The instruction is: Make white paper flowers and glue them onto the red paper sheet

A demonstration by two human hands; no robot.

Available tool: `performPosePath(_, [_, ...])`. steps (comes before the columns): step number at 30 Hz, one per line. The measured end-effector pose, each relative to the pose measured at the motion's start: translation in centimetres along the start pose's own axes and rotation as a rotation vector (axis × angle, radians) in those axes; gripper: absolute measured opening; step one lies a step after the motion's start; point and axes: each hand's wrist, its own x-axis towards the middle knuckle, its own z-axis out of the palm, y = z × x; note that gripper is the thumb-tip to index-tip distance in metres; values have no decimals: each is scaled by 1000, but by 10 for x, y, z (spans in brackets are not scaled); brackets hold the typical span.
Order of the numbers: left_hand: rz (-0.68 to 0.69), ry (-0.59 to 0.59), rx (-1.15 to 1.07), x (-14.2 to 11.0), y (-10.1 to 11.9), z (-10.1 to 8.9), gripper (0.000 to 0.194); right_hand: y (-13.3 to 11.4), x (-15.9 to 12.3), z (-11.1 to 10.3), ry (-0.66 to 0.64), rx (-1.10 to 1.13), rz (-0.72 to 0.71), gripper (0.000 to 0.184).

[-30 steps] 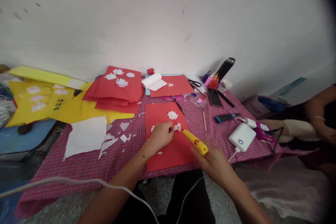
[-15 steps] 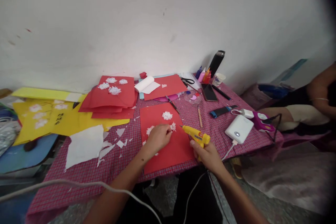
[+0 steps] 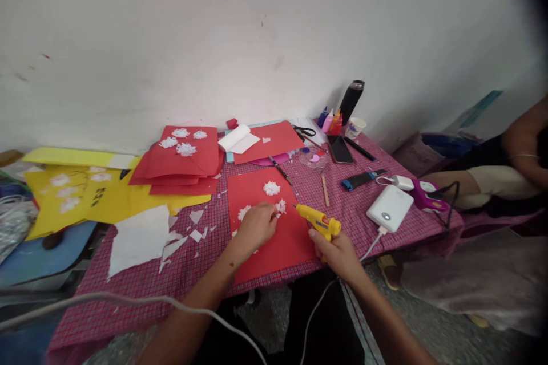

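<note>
A red sheet of paper lies at the near edge of the table, with crumpled white paper flowers on it. One flower sits near the sheet's top, another on its left side. My left hand is closed in a pinch at the edge of a smaller white flower; what its fingertips hold is too small to make out. In my right hand is a yellow glue gun, its nozzle pointing left, just short of that smaller flower.
White paper and torn scraps lie left. Stacked red sheets stand behind. A craft knife, wooden stick, phone and white power bank lie around. A cable crosses the foreground. Another person's arm shows right.
Both hands keep nearly the same place over the red sheet. The glue gun's nozzle is slightly further left. The view has shifted a little.
</note>
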Motion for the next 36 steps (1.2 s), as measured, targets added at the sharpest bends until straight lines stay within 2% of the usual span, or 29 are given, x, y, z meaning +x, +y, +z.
performPosePath(14, [28, -34, 75, 2, 1, 0, 19, 3, -1, -1, -6, -58, -37, 36])
performPosePath(26, [-14, -28, 115, 6, 3, 5, 23, 4, 0, -1, 2, -32, -47, 35])
performPosePath(36, [0, -13, 66, 5, 4, 3, 22, 1, -1, -1, 13, -17, -36, 34])
